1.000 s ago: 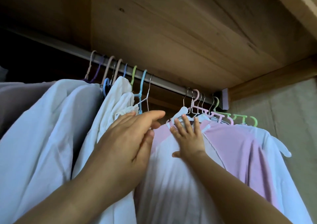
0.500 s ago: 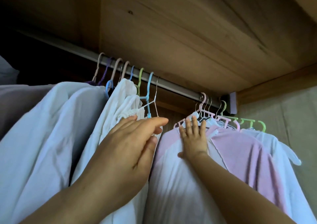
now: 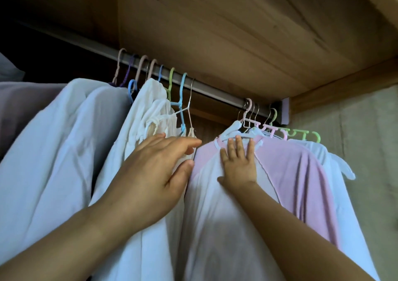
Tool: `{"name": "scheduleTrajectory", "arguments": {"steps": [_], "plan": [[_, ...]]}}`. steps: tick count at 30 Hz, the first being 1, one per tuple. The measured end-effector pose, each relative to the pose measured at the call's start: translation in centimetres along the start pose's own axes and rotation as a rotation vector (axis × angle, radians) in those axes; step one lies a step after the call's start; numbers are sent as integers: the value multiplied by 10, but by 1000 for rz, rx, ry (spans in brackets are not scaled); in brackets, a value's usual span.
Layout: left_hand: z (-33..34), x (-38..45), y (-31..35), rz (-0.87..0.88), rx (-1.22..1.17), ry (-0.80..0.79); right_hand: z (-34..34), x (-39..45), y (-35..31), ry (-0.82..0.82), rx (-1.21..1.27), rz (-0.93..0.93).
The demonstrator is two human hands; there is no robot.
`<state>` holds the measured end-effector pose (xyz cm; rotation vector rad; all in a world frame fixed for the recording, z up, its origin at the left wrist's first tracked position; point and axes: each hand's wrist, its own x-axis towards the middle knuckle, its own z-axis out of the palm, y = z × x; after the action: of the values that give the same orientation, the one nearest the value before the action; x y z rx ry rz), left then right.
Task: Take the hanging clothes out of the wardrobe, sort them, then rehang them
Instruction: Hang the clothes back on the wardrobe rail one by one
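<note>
Head view: looks up into a wooden wardrobe [image 3: 237, 33] with a metal rail [image 3: 215, 92] under its top board.
Clothes: white and pale garments [image 3: 53, 151] hang at the left; a pink-and-white top [image 3: 290, 173] hangs at the right, with a gap of bare rail between the two groups.
Hangers: pastel hooks [image 3: 172, 80] are crowded on the rail.
Left hand [image 3: 155, 173]: fingers straight, lying against the white garments beside the gap.
Right hand [image 3: 239, 164]: flat, fingers spread, pressing on the pink-and-white top just below its white hanger [image 3: 232, 130].
Right side: a fabric-like wall [image 3: 366, 151] stands beside the end clothes.
</note>
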<state>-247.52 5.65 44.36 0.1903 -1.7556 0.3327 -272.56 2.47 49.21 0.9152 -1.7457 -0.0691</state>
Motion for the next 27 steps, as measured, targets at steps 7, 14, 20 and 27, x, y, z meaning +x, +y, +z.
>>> {"name": "scheduleTrajectory", "arguments": {"steps": [7, 14, 20, 27], "plan": [[-3, -26, 25, -77, 59, -100, -21, -83, -1, 421, 537, 113], [-36, -107, 81, -218, 40, -152, -49, -184, 0, 497, 1110, 263], [-102, -213, 149, -524, 180, -225, -108, -285, -40, 390, 1727, 196], [-202, -321, 252, -931, 423, -272, -188, -409, -118, 198, 2067, -277]]}}
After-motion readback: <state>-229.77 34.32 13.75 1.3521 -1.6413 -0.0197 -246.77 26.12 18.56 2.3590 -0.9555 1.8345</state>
